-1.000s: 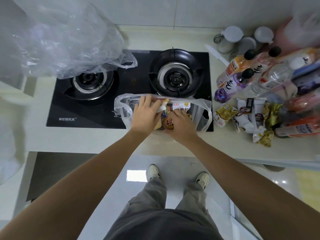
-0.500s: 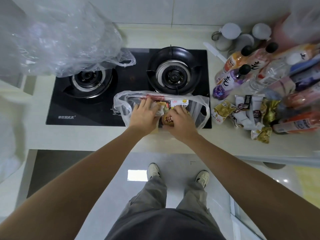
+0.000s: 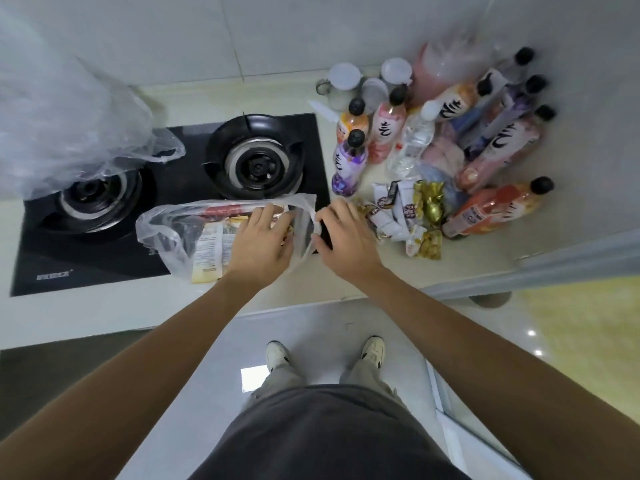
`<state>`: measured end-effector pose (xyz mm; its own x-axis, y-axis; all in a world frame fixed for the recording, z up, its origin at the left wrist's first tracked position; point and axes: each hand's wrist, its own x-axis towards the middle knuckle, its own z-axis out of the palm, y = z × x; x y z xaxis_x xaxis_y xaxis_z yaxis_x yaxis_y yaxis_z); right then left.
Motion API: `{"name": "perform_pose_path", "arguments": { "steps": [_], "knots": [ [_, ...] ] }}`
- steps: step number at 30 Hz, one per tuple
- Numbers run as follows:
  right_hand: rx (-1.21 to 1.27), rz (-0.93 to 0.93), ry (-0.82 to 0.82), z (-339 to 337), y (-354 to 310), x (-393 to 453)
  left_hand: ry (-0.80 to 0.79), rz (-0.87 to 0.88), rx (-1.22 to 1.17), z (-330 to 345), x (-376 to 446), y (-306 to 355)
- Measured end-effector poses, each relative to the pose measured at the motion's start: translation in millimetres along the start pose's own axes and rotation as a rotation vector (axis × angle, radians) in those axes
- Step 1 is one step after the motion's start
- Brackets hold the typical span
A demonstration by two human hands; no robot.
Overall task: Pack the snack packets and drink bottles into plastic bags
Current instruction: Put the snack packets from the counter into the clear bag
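On the front edge of the black gas hob (image 3: 104, 216), head view: a clear plastic bag (image 3: 173, 233) lies on its side, mouth toward the right, with snack packets (image 3: 211, 247) visible through the film. The left hand (image 3: 261, 244) rests on top of the bag, fingers extended and slightly spread, pressing the contents beneath them. The right hand (image 3: 343, 237) is just beside the bag mouth; its thumb and forefinger pinch the bag's handle loop, remaining fingers loosely curled. Loose snack packets (image 3: 401, 213) lie on the counter (image 3: 467, 258) immediately right of that hand. Drink bottles (image 3: 450, 133) stand and lie beyond them, near the wall.
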<state>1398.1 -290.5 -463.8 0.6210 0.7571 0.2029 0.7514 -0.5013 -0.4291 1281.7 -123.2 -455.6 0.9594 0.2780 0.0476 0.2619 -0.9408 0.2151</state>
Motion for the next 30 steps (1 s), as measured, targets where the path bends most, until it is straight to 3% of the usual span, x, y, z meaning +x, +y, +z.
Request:
{"name": "perform_pose_path", "arguments": {
  "steps": [5, 12, 18, 24, 30],
  "knots": [
    [-0.071, 0.135, -0.018, -25, 77, -38, -0.001, 0.143, -0.102, 27, 34, 75],
    [-0.149, 0.405, -0.182, -41, 171, -86, -0.166, 0.148, -0.135, 75, 76, 146],
    [-0.128, 0.358, -0.317, -36, 201, -104, -0.249, 0.118, -0.085, 99, 96, 167],
    [-0.104, 0.342, -0.286, -29, 207, -97, -0.325, 0.052, -0.111, 105, 108, 171],
    [-0.097, 0.323, -0.259, -31, 211, -99, -0.286, 0.046, -0.154, 105, 106, 170]
  ]
}}
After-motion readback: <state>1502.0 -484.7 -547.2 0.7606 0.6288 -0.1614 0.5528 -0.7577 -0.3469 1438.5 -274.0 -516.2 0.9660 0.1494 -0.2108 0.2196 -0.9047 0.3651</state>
